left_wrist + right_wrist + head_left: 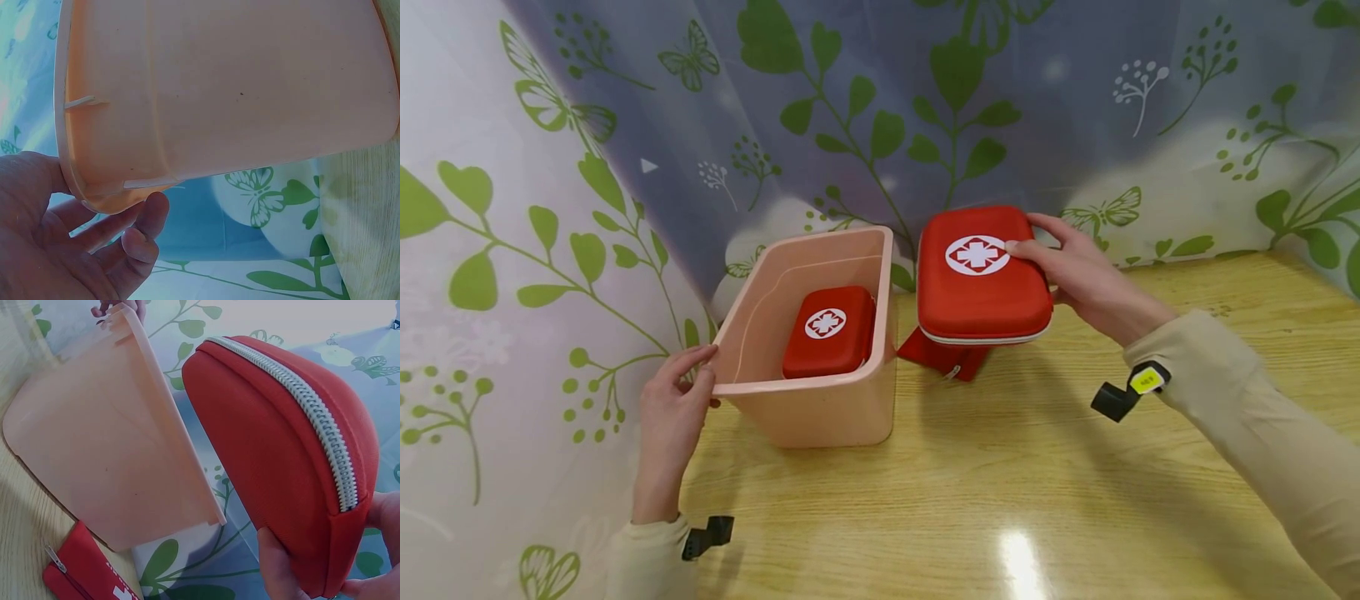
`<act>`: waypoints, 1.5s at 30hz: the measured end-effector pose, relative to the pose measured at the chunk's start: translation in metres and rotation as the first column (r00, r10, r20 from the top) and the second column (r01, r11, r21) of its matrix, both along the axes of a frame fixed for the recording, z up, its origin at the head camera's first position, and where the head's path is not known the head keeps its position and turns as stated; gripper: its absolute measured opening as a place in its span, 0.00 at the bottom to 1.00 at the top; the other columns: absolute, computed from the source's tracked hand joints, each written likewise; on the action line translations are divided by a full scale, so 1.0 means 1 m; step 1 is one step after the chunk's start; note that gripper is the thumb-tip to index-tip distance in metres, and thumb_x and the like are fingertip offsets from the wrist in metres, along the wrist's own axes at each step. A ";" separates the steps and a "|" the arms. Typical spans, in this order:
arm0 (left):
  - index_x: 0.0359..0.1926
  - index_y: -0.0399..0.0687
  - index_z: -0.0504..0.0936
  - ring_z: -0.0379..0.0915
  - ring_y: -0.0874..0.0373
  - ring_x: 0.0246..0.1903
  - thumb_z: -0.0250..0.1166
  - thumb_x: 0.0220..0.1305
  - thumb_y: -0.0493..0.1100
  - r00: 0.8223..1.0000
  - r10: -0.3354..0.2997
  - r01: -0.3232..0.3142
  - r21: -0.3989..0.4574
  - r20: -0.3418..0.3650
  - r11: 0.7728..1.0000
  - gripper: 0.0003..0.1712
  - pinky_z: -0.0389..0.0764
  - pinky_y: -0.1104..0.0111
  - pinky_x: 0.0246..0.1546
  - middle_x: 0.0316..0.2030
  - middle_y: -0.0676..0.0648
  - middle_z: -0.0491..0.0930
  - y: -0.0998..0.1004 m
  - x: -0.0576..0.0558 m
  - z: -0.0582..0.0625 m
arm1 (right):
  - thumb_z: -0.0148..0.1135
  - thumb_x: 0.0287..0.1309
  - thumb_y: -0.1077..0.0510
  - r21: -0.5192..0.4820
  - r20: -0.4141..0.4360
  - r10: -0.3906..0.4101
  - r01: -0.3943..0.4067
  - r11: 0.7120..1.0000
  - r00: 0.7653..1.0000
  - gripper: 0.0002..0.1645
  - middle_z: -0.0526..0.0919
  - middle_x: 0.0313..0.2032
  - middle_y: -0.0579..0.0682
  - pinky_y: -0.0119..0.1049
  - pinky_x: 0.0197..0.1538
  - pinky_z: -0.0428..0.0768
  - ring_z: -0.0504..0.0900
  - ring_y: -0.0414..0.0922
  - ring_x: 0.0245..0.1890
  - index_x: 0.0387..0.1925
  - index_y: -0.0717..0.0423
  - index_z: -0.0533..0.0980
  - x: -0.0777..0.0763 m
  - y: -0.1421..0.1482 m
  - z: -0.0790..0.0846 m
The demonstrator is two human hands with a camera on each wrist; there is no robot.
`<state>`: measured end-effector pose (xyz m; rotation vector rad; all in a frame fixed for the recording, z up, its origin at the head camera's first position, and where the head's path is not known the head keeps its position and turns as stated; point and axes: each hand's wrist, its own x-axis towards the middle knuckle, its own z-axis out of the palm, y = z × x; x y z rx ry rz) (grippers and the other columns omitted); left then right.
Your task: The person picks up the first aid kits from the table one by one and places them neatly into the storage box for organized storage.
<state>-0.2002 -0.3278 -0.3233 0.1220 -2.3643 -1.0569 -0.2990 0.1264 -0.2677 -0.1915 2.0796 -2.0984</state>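
Note:
My right hand (1071,258) grips a red zippered first-aid case (981,296) by its right side, thumb on top near the white cross emblem. The case is held up just right of a pink plastic bin (827,412); its silver zipper (312,412) runs round the edge in the right wrist view. Inside the bin lies a second red first-aid case (831,354), emblem up. With thumb and fingers round the rim, my left hand (677,400) holds the bin's near left corner. Partly hidden below the raised case is a flat red zippered pouch (936,354) on the table.
The wooden table (970,475) runs under the bin and toward me. A patterned curtain (850,100) with green leaves and butterflies hangs close behind the bin and along the left side.

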 end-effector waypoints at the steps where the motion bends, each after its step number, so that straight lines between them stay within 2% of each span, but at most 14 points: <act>1: 0.57 0.44 0.83 0.77 0.62 0.20 0.56 0.70 0.43 1.000 0.000 0.000 -0.002 0.000 1.000 0.19 0.72 0.76 0.19 0.55 0.46 0.78 0.000 0.000 0.000 | 0.62 0.65 0.46 -0.005 0.001 0.000 0.000 1.000 1.000 0.49 0.72 0.58 0.57 0.38 0.37 0.84 0.84 0.40 0.37 0.78 0.44 0.47 0.000 -0.001 0.000; 13: 0.56 0.43 0.83 0.77 0.61 0.20 0.57 0.70 0.42 1.000 0.003 -0.003 -0.018 -0.014 1.000 0.18 0.72 0.76 0.18 0.54 0.45 0.79 0.000 0.000 0.000 | 0.62 0.65 0.48 -0.031 -0.014 0.023 -0.023 0.999 1.000 0.47 0.71 0.59 0.59 0.38 0.32 0.84 0.85 0.40 0.37 0.78 0.44 0.48 -0.004 -0.016 0.004; 22: 0.56 0.44 0.83 0.77 0.62 0.20 0.57 0.70 0.43 1.000 -0.002 0.001 -0.014 -0.023 1.000 0.18 0.71 0.76 0.18 0.54 0.45 0.79 0.000 -0.001 -0.001 | 0.62 0.65 0.50 -0.030 -0.010 -0.005 0.004 1.000 1.000 0.47 0.73 0.57 0.60 0.36 0.26 0.83 0.86 0.40 0.30 0.77 0.45 0.49 -0.007 -0.029 0.006; 29: 0.56 0.44 0.84 0.78 0.61 0.20 0.58 0.70 0.42 1.000 -0.007 0.007 0.001 -0.025 1.000 0.18 0.73 0.76 0.18 0.53 0.47 0.80 -0.001 -0.001 -0.001 | 0.62 0.65 0.51 -0.037 -0.012 0.014 -0.015 0.999 1.000 0.45 0.77 0.52 0.59 0.33 0.22 0.80 0.85 0.41 0.26 0.77 0.44 0.50 -0.008 -0.037 0.007; 34: 0.56 0.44 0.83 0.78 0.61 0.20 0.57 0.70 0.42 1.000 -0.010 0.010 0.011 -0.017 1.000 0.18 0.74 0.76 0.20 0.54 0.46 0.79 -0.001 -0.002 -0.001 | 0.62 0.65 0.51 -0.032 -0.012 0.005 -0.005 0.999 1.000 0.45 0.81 0.45 0.54 0.33 0.23 0.80 0.85 0.41 0.23 0.77 0.44 0.52 -0.010 -0.041 0.007; 41: 0.56 0.44 0.83 0.78 0.62 0.20 0.57 0.70 0.43 1.000 -0.012 0.013 0.011 -0.016 1.000 0.18 0.74 0.76 0.20 0.54 0.46 0.79 -0.002 -0.001 -0.001 | 0.62 0.65 0.51 -0.033 0.002 0.004 -0.004 0.999 1.000 0.46 0.78 0.52 0.59 0.36 0.28 0.84 0.86 0.42 0.25 0.77 0.43 0.51 -0.013 -0.048 0.006; 45: 0.56 0.44 0.83 0.78 0.61 0.20 0.57 0.70 0.42 1.000 -0.011 0.012 0.011 -0.017 1.000 0.18 0.74 0.76 0.20 0.54 0.46 0.79 -0.002 -0.001 -0.002 | 0.62 0.64 0.50 -0.034 0.004 0.004 -0.003 0.999 1.000 0.46 0.77 0.53 0.59 0.37 0.30 0.84 0.86 0.42 0.26 0.77 0.43 0.51 -0.015 -0.052 0.006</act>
